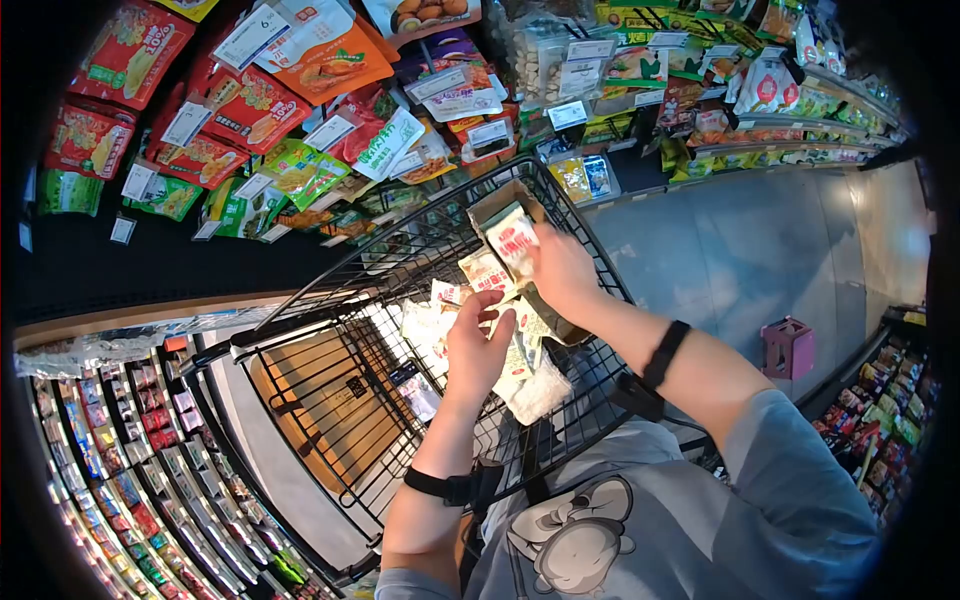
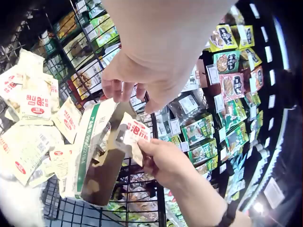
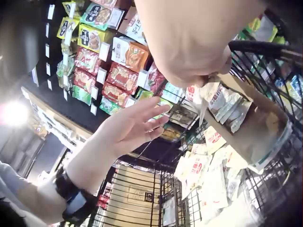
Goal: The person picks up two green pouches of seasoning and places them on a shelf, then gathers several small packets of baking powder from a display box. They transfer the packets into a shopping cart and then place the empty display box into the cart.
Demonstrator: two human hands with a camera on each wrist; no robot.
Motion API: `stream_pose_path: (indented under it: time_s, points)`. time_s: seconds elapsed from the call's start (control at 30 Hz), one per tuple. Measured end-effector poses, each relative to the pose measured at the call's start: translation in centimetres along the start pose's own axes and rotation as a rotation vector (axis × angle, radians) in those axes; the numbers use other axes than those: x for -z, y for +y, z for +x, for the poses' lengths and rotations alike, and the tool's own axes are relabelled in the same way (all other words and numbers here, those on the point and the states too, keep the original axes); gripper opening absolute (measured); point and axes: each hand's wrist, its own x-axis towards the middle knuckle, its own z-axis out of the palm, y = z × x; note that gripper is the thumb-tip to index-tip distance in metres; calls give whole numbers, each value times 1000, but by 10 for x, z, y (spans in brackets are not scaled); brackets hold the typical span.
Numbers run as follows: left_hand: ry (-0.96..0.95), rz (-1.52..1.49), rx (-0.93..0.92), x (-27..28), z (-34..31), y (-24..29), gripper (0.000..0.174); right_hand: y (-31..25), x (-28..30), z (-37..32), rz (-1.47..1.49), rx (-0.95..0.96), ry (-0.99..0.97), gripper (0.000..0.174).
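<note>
My right hand [image 1: 562, 268] pinches a small cream packet [image 2: 131, 134] with red lettering between thumb and fingers, at the open side of a cardboard box [image 2: 81, 156]. More such packets [image 3: 226, 106] lie inside that box, which leans at the far right corner of the shopping cart [image 1: 345, 425]. Relaxed and slightly bent, the fingers of my left hand [image 1: 478, 345] hold nothing; the hand hovers over loose packets [image 2: 37, 99] piled in the cart, near the box. A white fluffy-looking pack [image 1: 540, 393] lies by the pile.
Hanging snack bags [image 1: 240, 110] with price tags line the shelf along the cart's far side. A flat brown carton [image 1: 320, 415] lies at the cart's left. On the floor to the right stands a pink stool [image 1: 788, 348]. Further shelves [image 1: 150, 480] flank the lower left.
</note>
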Motion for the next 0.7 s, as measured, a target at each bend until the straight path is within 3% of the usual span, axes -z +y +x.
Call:
stream_pose_path:
  time_s: [0.1,0.13,0.23,0.3,0.37,0.47,0.63,0.7]
  points:
    - [-29,16,24,1,-6,-7,23,8,-28,26,28,87,128,36]
    - [-37,33,58,4,-8,-10,22,8,-32,27,-4,97,91,51]
    - [-14,-12,179,11,-14,-18,22,0,-19,10,-81,216,26,55]
    - [-7,251,149,14,-15,-52,24,12,-32,12,-54,182,-108,51]
    - [-4,298,223,14,-17,-82,30,38,-57,18,-166,327,-199,46]
    - [-125,446,381,6,-19,-105,47,30,-49,15,-41,301,-117,35]
    - [-154,642,478,-18,-11,-92,60,22,-14,-14,-28,368,-86,30]
    - [-186,818,451,-27,-7,-100,68,23,-2,-31,-55,312,-282,20]
